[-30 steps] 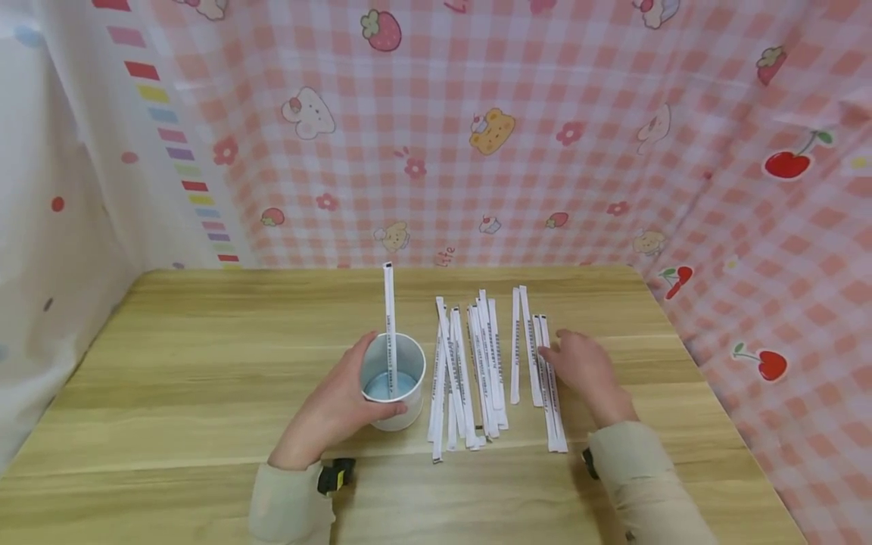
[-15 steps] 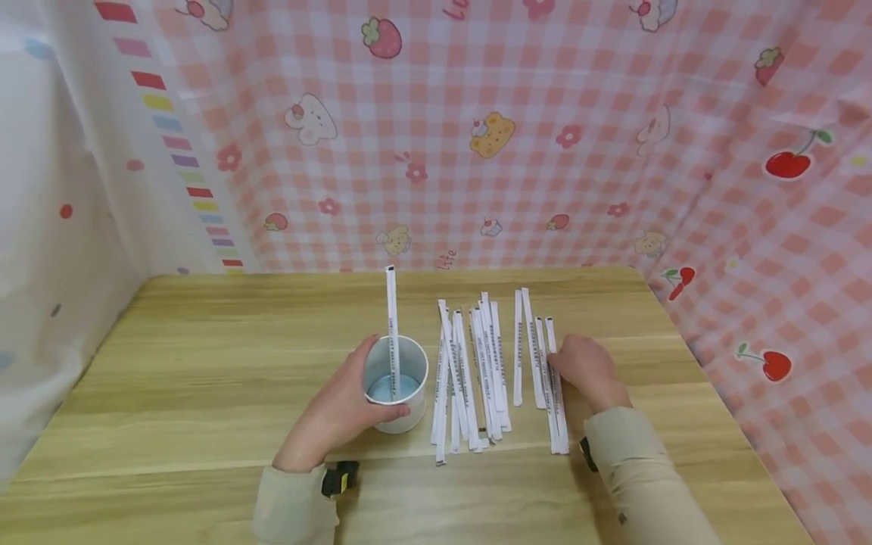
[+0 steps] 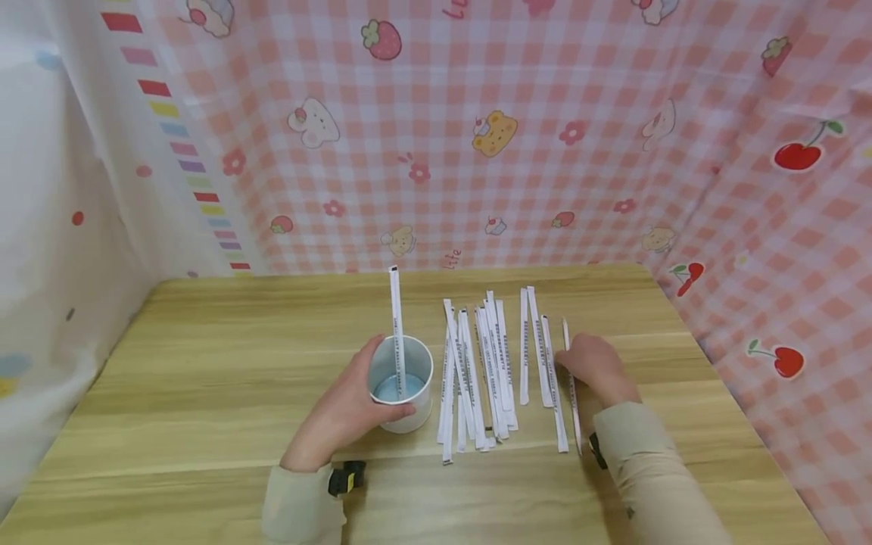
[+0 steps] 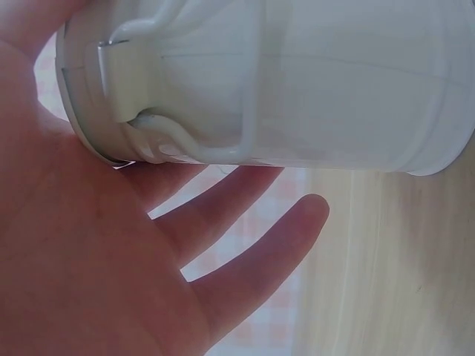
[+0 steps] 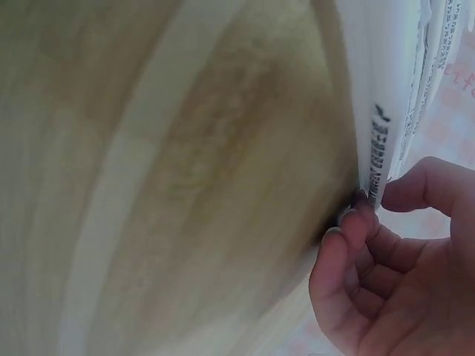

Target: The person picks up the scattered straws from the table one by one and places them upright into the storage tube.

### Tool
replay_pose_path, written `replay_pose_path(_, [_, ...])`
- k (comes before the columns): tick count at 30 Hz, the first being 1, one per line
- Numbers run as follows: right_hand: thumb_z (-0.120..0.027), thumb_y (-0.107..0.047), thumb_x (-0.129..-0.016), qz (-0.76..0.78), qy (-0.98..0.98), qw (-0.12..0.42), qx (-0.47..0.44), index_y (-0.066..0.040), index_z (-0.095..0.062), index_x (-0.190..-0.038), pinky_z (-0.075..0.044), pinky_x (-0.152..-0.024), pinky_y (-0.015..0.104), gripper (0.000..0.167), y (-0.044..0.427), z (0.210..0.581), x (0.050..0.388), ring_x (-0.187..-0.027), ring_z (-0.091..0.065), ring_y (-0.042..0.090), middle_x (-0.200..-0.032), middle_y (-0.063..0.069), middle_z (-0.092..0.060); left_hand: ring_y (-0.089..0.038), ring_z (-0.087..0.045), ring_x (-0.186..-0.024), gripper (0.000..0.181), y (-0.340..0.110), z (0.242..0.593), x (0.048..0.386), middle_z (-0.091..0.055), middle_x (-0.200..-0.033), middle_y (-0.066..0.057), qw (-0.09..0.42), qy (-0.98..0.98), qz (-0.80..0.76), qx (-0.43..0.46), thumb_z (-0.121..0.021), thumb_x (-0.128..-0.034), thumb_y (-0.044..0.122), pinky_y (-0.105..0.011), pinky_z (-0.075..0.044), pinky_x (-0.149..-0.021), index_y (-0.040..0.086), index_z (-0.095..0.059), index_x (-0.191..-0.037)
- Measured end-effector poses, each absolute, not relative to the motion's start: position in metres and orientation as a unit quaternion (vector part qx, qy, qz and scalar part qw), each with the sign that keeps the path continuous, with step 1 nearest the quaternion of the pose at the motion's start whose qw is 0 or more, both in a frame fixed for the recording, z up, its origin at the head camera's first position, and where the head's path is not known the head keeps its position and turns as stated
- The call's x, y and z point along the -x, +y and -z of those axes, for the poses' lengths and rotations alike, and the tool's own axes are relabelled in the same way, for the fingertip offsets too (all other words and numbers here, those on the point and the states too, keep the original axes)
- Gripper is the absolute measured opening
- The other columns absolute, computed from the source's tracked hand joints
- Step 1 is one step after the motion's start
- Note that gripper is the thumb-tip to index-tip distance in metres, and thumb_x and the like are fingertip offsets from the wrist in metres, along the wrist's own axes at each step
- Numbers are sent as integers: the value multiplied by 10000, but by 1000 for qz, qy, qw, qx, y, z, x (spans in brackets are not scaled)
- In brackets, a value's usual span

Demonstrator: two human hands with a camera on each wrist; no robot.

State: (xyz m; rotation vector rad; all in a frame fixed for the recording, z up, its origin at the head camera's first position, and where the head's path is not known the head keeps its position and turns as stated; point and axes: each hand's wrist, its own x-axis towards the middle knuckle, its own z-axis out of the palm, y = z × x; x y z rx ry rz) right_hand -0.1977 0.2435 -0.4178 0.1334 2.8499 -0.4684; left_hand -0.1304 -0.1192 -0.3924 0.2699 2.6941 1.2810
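My left hand [image 3: 349,409] is wrapped around a white bucket-like cup [image 3: 412,416], thumb at the front of its rim. In the left wrist view the cup [image 4: 334,89] shows a wire handle, and several fingers of the hand [image 4: 89,215] extend past it. One paper-wrapped stick [image 3: 397,325] stands upright in the cup. At the right end of the spread sticks, my right hand [image 3: 599,369] pinches one wrapped stick [image 3: 574,412], turned on edge. The right wrist view has this stick [image 5: 378,96] between thumb and fingers of the hand [image 5: 401,267].
Several wrapped sticks [image 3: 468,378] lie in an overlapping group right of the cup, on the wooden table [image 3: 204,393]. Three more [image 3: 524,363] lie between that group and my right hand. A patterned cloth [image 3: 436,136] hangs behind the table and along its sides.
The rightmost stick, which lay against its neighbour, is now pinched in my right hand, tipped on edge and apart to the right. My left hand still holds the cup.
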Motion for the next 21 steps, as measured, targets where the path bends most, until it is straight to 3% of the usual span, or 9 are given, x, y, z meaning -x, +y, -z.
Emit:
replay_pose_path(9, [-520, -268, -820, 226, 963, 132, -66, -45, -550, -714, -368, -505, 304, 249, 249, 405, 192, -583, -457, 202, -647, 68, -501, -270, -426, -1111, 1054, -119, 395, 130, -373, -1307, -62, 69, 899, -424, -84, -804, -583, 427, -457, -394, -860, 198, -187, -1406])
replay_pose_path(14, [-492, -253, -834, 251, 962, 89, -62, -23, -527, -868, -383, -536, 308, 235, 245, 388, 190, -662, -483, 228, -757, 95, -538, -281, -429, -1110, 1050, -118, 395, 129, -377, -1308, -74, 65, 899, -424, -84, -811, -587, 399, -460, -397, -856, 187, -190, -1407])
replay_pose_path(21, [-473, -232, -839, 261, 965, 5, -37, -14, -507, -955, -377, -588, 329, 249, 227, 364, 186, -710, -482, 250, -827, 122, -546, -279, -438, -1099, 1041, -118, 394, 128, -393, -1295, -71, 55, 899, -425, -87, -813, -588, 387, -456, -397, -855, 172, -207, -1406])
